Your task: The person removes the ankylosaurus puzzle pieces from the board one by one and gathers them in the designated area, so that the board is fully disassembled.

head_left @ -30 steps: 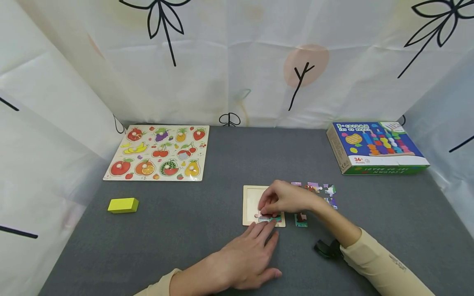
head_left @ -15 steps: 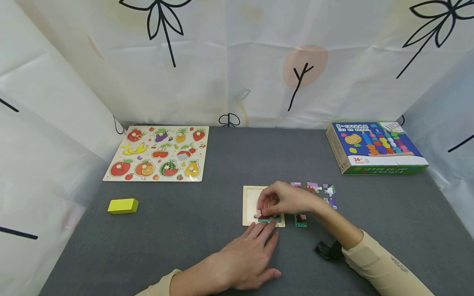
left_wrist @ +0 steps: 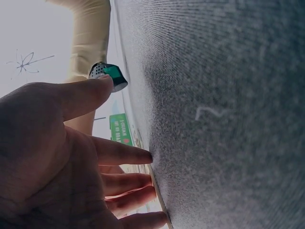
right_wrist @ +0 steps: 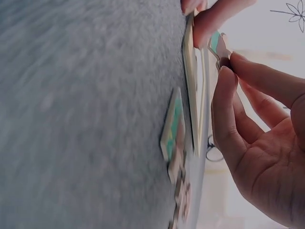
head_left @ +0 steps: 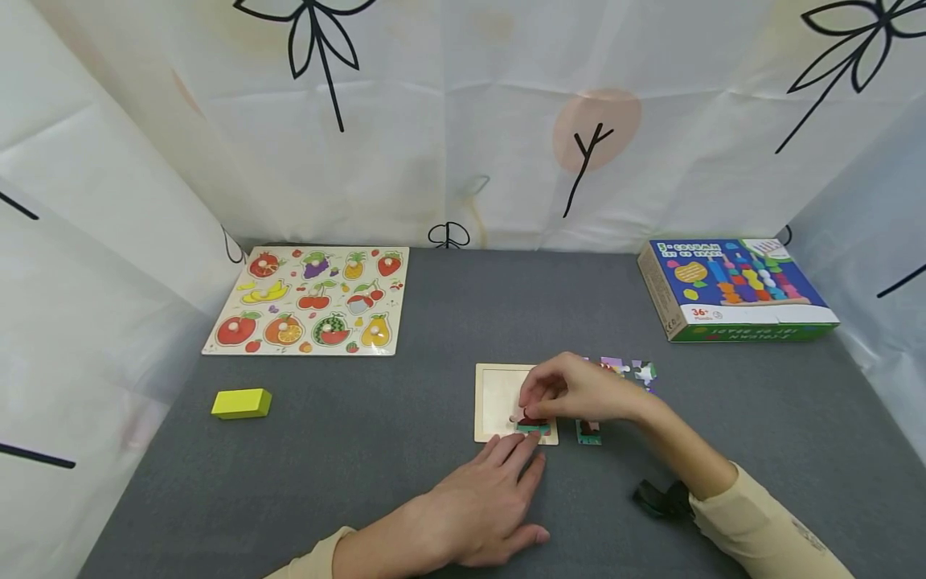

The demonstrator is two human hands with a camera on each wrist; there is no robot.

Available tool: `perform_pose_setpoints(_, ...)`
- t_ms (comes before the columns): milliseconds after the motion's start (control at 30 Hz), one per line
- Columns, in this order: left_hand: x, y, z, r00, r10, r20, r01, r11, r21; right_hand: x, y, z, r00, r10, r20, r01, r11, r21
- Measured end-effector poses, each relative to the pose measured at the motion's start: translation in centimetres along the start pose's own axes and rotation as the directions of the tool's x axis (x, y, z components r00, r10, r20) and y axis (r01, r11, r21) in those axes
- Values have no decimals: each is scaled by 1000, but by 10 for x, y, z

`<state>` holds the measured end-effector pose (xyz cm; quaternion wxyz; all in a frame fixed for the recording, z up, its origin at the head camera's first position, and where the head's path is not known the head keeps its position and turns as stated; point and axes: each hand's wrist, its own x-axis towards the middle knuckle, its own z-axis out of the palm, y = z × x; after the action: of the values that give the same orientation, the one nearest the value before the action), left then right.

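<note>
My right hand pinches a jigsaw piece between thumb and fingertip, over the right part of a small wooden puzzle tray. The right wrist view has that pink, brown and teal piece tilted and raised off the tray. My left hand lies with extended fingers, their tips touching the tray's front edge. Close to the tray's right side is a loose jigsaw piece with brown and teal on it. Several more jigsaw pieces lie behind it, partly hidden by my right hand and forearm.
A fruit peg-puzzle board lies at the back left, with a yellow block nearer the front. The blue and green toy box stands at the back right. A patterned cloth hangs behind the grey tabletop.
My right hand has shifted slightly to the right with the jigsaw piece, its forearm now covering more of the loose pieces. My left hand has stayed in place.
</note>
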<state>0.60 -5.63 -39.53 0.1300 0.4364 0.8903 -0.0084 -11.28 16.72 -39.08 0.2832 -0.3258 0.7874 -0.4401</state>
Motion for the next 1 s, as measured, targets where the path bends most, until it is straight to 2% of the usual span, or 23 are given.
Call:
perform_pose_setpoints(267, 0, 0, 0, 1000, -1, 3, 1, 1000, -5, -24, 6, -13, 998, 17, -60, -18, 1000, -17)
perform_pose_setpoints(433, 0, 0, -1, 1000, -4, 4, 4, 1000, -9, -41, 8, -20, 997, 14, -73, -14, 1000, 8)
perform_pose_setpoints(600, 0, 1, 0, 1000, -9, -4, 9, 1000, 2, -58, 11, -27, 993, 45, -106, -45, 999, 2)
perform_pose_setpoints(700, 1, 1, 0, 1000, -11, 11, 11, 1000, -6, -68, 14, -30, 990, 56, -129, -58, 998, -12)
perform_pose_setpoints(833, 3, -1, -2, 998, -13, 64, 17, 999, -48, -80, 20, -33, 990, 52, -133, -55, 998, -24)
perform_pose_setpoints(1000, 1, 0, -1, 1000, -8, 30, 8, 1000, -18, -90, 28, -34, 992, 43, -121, -47, 999, -28)
